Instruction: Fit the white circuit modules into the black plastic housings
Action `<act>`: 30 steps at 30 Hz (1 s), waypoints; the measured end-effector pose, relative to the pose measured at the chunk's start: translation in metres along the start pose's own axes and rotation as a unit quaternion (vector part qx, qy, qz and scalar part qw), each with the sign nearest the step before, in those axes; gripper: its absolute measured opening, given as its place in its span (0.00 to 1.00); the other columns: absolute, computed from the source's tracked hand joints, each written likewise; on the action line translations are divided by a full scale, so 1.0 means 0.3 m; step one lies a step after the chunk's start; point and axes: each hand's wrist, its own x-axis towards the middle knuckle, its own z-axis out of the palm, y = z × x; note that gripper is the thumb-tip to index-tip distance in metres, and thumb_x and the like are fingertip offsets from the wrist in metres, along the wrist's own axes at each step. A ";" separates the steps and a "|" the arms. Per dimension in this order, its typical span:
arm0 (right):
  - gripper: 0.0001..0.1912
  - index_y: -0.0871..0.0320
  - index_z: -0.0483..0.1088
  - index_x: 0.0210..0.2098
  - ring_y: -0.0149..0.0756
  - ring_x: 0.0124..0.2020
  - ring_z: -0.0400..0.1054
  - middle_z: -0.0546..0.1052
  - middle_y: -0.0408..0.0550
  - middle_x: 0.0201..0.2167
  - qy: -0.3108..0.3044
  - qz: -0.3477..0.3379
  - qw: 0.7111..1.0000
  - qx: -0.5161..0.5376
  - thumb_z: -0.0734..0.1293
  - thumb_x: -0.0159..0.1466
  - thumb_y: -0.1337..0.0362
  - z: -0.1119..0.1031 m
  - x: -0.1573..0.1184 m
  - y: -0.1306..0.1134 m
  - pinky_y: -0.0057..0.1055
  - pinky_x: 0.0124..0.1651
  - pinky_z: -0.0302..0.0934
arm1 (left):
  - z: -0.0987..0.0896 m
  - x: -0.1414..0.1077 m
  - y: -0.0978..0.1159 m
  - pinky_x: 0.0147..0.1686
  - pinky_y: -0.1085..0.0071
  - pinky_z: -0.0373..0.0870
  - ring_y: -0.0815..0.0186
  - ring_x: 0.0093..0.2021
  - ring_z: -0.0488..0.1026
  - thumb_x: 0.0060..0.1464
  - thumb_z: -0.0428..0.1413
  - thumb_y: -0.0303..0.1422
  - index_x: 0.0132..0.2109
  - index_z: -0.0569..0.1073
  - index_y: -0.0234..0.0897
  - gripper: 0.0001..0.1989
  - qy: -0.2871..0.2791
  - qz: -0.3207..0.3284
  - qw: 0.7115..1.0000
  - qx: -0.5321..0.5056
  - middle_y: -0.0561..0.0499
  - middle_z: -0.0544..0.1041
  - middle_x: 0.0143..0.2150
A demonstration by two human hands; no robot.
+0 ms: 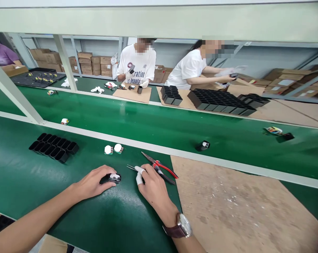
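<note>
On the green worktop, my left hand [97,181] is closed around a small black plastic case [114,178] with a white-topped circuit board inside it. My right hand [152,184], with white finger cots on the thumb and a finger, pinches metal tweezers [131,168] whose tips point left, apart from the case. Red-handled pliers [160,168] lie just beyond my right hand. Two small circuit boards with round white tops [113,149] sit behind the case. To the left stands a block of black cases [53,146], their open ends up.
A stained cardboard sheet [243,203] covers the worktop at right. Beyond a white rail runs a green belt [137,121] carrying a filled case [203,145] and circuit boards [276,130]. Co-workers [137,65] work across it, near rows of black cases [219,102]. A slanted post [16,93] stands at left.
</note>
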 end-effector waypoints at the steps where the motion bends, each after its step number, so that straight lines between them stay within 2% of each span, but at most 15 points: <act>1: 0.14 0.60 0.76 0.44 0.41 0.38 0.70 0.76 0.52 0.41 -0.014 -0.003 1.000 -0.004 0.59 0.68 0.76 0.009 -0.004 0.000 0.38 0.39 0.68 | -0.001 -0.003 0.001 0.53 0.59 0.81 0.57 0.54 0.81 0.67 0.63 0.34 0.60 0.69 0.41 0.18 0.009 -0.013 1.000 0.002 0.43 0.81 0.55; 3: 0.16 0.61 0.76 0.45 0.44 0.40 0.69 0.76 0.54 0.41 -0.033 -0.012 0.999 -0.011 0.60 0.65 0.78 0.019 -0.008 -0.010 0.41 0.42 0.69 | -0.007 -0.004 0.002 0.54 0.59 0.81 0.57 0.55 0.81 0.67 0.63 0.33 0.59 0.71 0.41 0.17 0.017 0.001 1.000 0.009 0.43 0.80 0.56; 6: 0.18 0.62 0.75 0.49 0.47 0.43 0.68 0.76 0.56 0.44 -0.033 -0.017 0.999 -0.001 0.61 0.64 0.78 0.019 -0.003 -0.031 0.44 0.44 0.70 | -0.015 0.005 0.003 0.53 0.62 0.81 0.59 0.53 0.81 0.67 0.61 0.28 0.54 0.76 0.41 0.10 0.017 0.082 0.996 0.025 0.43 0.80 0.55; 8: 0.17 0.62 0.74 0.51 0.48 0.46 0.67 0.75 0.58 0.47 -0.018 -0.019 1.000 0.016 0.61 0.66 0.78 0.015 0.003 -0.042 0.44 0.45 0.69 | -0.014 0.010 0.003 0.50 0.63 0.81 0.59 0.51 0.81 0.66 0.62 0.25 0.53 0.77 0.40 0.10 0.027 0.114 0.993 0.029 0.43 0.80 0.54; 12: 0.17 0.62 0.74 0.53 0.49 0.49 0.67 0.74 0.59 0.50 -0.006 -0.033 0.998 0.051 0.62 0.68 0.77 0.008 0.007 -0.062 0.44 0.47 0.68 | -0.001 0.007 0.005 0.48 0.62 0.81 0.59 0.50 0.81 0.63 0.63 0.23 0.50 0.79 0.40 0.11 0.042 0.122 0.992 0.005 0.42 0.81 0.53; 14: 0.17 0.61 0.74 0.53 0.48 0.50 0.67 0.74 0.59 0.50 -0.013 -0.043 0.997 0.069 0.62 0.68 0.77 0.007 0.005 -0.072 0.43 0.48 0.68 | 0.003 0.007 0.007 0.47 0.62 0.81 0.58 0.49 0.82 0.62 0.64 0.25 0.46 0.81 0.39 0.07 0.047 0.071 0.996 -0.036 0.43 0.82 0.52; 16: 0.17 0.61 0.74 0.52 0.48 0.51 0.67 0.74 0.59 0.50 -0.018 -0.055 0.995 0.085 0.62 0.68 0.78 0.009 0.000 -0.081 0.43 0.48 0.68 | -0.002 0.015 0.008 0.44 0.63 0.82 0.59 0.45 0.83 0.62 0.66 0.30 0.43 0.81 0.38 0.03 0.060 -0.049 0.988 -0.132 0.43 0.84 0.48; 17: 0.16 0.61 0.74 0.51 0.49 0.52 0.67 0.74 0.59 0.50 -0.021 -0.060 0.994 0.089 0.63 0.67 0.78 0.012 -0.003 -0.085 0.43 0.49 0.67 | -0.009 0.022 0.009 0.42 0.65 0.82 0.60 0.41 0.83 0.62 0.66 0.33 0.42 0.81 0.37 0.04 0.065 -0.125 0.971 -0.195 0.44 0.84 0.44; 19: 0.16 0.61 0.74 0.51 0.49 0.52 0.67 0.74 0.59 0.51 -0.028 -0.065 0.993 0.091 0.64 0.67 0.78 0.017 -0.008 -0.093 0.44 0.49 0.67 | -0.025 0.038 0.010 0.38 0.68 0.82 0.63 0.36 0.82 0.62 0.67 0.38 0.40 0.80 0.35 0.10 0.068 -0.254 0.911 -0.317 0.46 0.84 0.38; 21: 0.15 0.60 0.74 0.50 0.49 0.52 0.66 0.74 0.58 0.51 -0.041 -0.066 0.993 0.089 0.66 0.66 0.78 0.020 -0.009 -0.101 0.44 0.49 0.66 | -0.040 0.053 0.012 0.37 0.70 0.82 0.65 0.34 0.81 0.60 0.68 0.42 0.39 0.79 0.35 0.14 0.074 -0.317 0.860 -0.393 0.48 0.84 0.35; 23: 0.14 0.60 0.75 0.48 0.49 0.51 0.66 0.74 0.58 0.51 -0.056 -0.071 0.992 0.087 0.67 0.64 0.78 0.017 -0.006 -0.105 0.44 0.49 0.66 | -0.048 0.064 0.012 0.37 0.70 0.82 0.66 0.34 0.81 0.58 0.69 0.43 0.38 0.79 0.34 0.15 0.095 -0.329 0.846 -0.410 0.48 0.84 0.35; 24: 0.14 0.60 0.75 0.46 0.48 0.50 0.66 0.74 0.57 0.51 -0.063 -0.077 0.991 0.085 0.68 0.63 0.78 0.014 -0.002 -0.105 0.43 0.49 0.66 | -0.052 0.068 0.010 0.38 0.70 0.82 0.66 0.34 0.81 0.57 0.70 0.43 0.37 0.79 0.34 0.16 0.101 -0.326 0.853 -0.396 0.48 0.84 0.35; 26: 0.13 0.60 0.75 0.43 0.49 0.50 0.66 0.74 0.57 0.51 -0.074 -0.081 0.992 0.069 0.68 0.61 0.80 0.010 0.006 -0.095 0.43 0.50 0.66 | -0.064 0.085 0.000 0.38 0.67 0.83 0.64 0.34 0.81 0.57 0.69 0.44 0.38 0.79 0.34 0.17 0.101 -0.302 0.891 -0.324 0.47 0.84 0.35; 28: 0.13 0.61 0.75 0.41 0.49 0.51 0.66 0.74 0.58 0.51 -0.076 -0.061 0.995 0.039 0.68 0.60 0.80 0.012 0.011 -0.073 0.44 0.50 0.66 | -0.094 0.123 -0.025 0.40 0.63 0.85 0.61 0.37 0.83 0.58 0.67 0.46 0.40 0.79 0.34 0.17 0.099 -0.246 0.947 -0.182 0.45 0.85 0.39; 30: 0.13 0.61 0.75 0.42 0.49 0.50 0.67 0.74 0.58 0.51 -0.069 -0.023 0.997 -0.004 0.67 0.61 0.80 0.025 0.012 -0.042 0.44 0.50 0.66 | -0.147 0.190 -0.068 0.46 0.60 0.84 0.58 0.43 0.84 0.60 0.64 0.47 0.42 0.79 0.36 0.17 0.106 -0.185 0.977 -0.029 0.44 0.84 0.45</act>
